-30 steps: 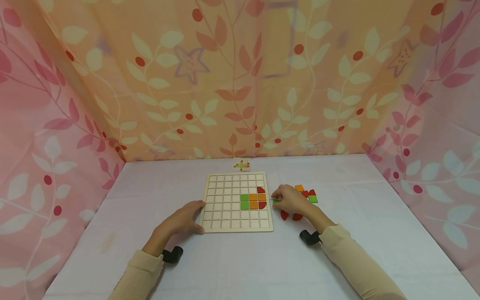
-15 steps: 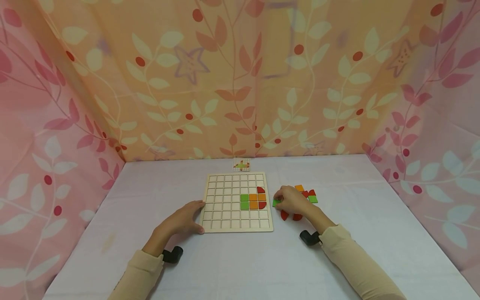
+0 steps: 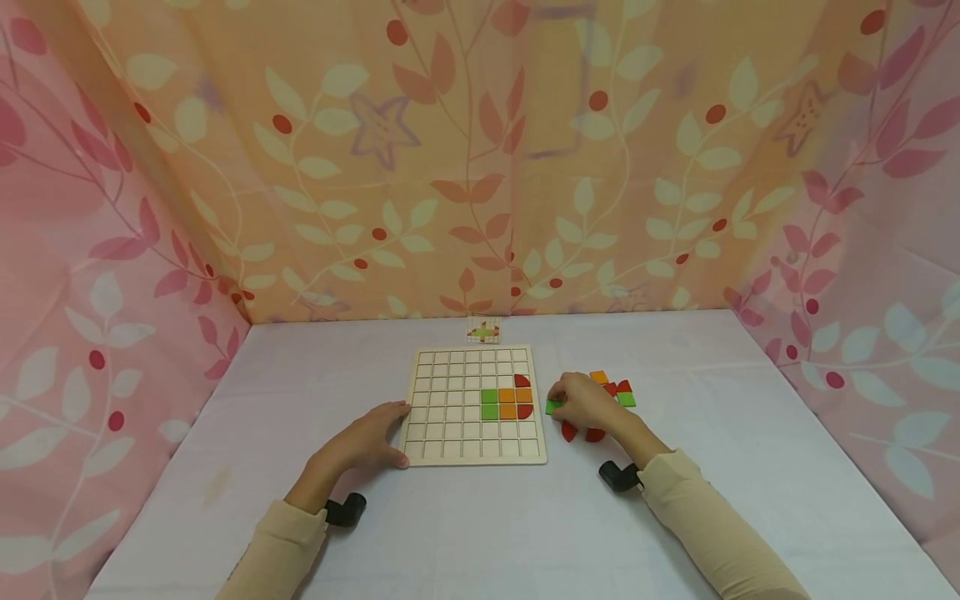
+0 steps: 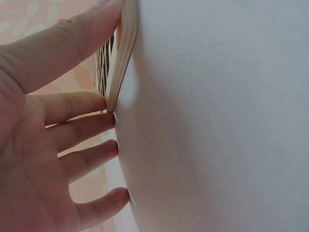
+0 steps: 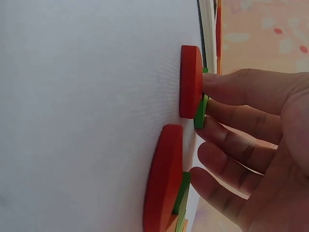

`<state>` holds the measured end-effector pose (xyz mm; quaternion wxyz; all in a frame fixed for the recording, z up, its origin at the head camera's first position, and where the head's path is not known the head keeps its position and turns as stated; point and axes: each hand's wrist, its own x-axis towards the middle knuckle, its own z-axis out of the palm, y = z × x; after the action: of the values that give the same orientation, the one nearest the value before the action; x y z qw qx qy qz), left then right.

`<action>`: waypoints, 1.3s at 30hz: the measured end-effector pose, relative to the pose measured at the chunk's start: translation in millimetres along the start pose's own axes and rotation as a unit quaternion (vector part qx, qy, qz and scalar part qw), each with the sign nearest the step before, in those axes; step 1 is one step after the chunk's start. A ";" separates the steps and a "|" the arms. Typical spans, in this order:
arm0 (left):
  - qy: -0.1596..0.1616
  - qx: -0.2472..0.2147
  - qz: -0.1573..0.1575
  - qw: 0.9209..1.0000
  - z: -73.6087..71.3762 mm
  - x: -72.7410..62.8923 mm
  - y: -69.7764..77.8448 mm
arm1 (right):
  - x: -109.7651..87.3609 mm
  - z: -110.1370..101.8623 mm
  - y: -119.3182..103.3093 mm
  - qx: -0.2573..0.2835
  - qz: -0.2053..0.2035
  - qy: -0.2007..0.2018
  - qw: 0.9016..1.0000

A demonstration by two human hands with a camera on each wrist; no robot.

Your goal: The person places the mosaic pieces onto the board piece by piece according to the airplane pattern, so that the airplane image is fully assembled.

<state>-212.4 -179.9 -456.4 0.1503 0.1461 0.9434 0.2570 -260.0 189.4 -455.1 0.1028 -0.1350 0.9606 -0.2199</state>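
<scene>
A wooden grid board [image 3: 446,433] lies on the white-covered table. Several tiles fill its right side: green squares [image 3: 490,411], orange squares [image 3: 507,411] and red quarter-rounds [image 3: 525,411]. My left hand [image 3: 363,437] rests at the board's left edge, thumb at the near corner and fingers spread along the side. Just right of the board, my right hand [image 3: 585,398] pinches a green square tile [image 3: 553,407] between thumb and fingers, low over the cloth. The right wrist view shows this green tile [image 5: 200,116] partly hidden behind a red piece [image 5: 190,82].
Loose tiles lie around my right hand: an orange one [image 3: 598,376], a green one [image 3: 626,399], and red quarter-rounds [image 3: 569,430] nearer me. A small pattern card [image 3: 483,329] lies behind the board. Floral cloth walls [image 3: 480,167] enclose the table.
My right hand has shifted very slightly right, and more of the green tile shows at its fingertips. My left hand and the board have stayed put.
</scene>
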 end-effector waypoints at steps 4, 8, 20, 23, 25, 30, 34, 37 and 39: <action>0.000 0.003 -0.002 1.000 -0.6 -0.7 1.8 | 1.0 -0.1 1.5 -0.001 -0.002 0.000 1.000; 0.000 0.001 -0.002 1.000 -0.9 -1.3 2.3 | 1.0 0.0 2.3 -0.003 -0.005 0.000 1.000; -0.001 -0.001 -0.006 1.000 0.0 0.2 0.6 | 2.3 -3.8 1.3 0.027 0.001 0.000 1.000; -0.002 0.000 -0.006 1.000 -0.6 1.1 1.5 | 4.3 -4.8 0.2 0.034 0.002 0.002 0.999; -0.004 0.002 -0.006 1.000 -0.8 1.7 1.7 | 5.8 -5.5 -0.5 0.033 -0.005 0.003 0.999; -0.005 0.002 -0.010 1.000 0.1 2.6 2.3 | 10.2 -7.8 -2.1 0.023 -0.048 0.013 0.998; -0.003 -0.002 -0.011 1.000 0.8 2.5 1.9 | 13.6 -9.8 -7.4 0.035 -0.057 0.015 0.998; -0.001 -0.001 -0.014 1.000 1.0 2.4 0.7 | 17.7 -10.0 -12.9 0.046 -0.057 0.012 0.997; 0.001 0.003 -0.015 1.000 1.1 2.5 -0.1 | 20.8 -9.9 -16.9 0.050 -0.063 0.011 0.997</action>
<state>-214.4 -178.6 -457.9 0.1526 0.1326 0.9463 0.2521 -278.5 172.3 -441.6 0.0853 -0.1872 0.9390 -0.2755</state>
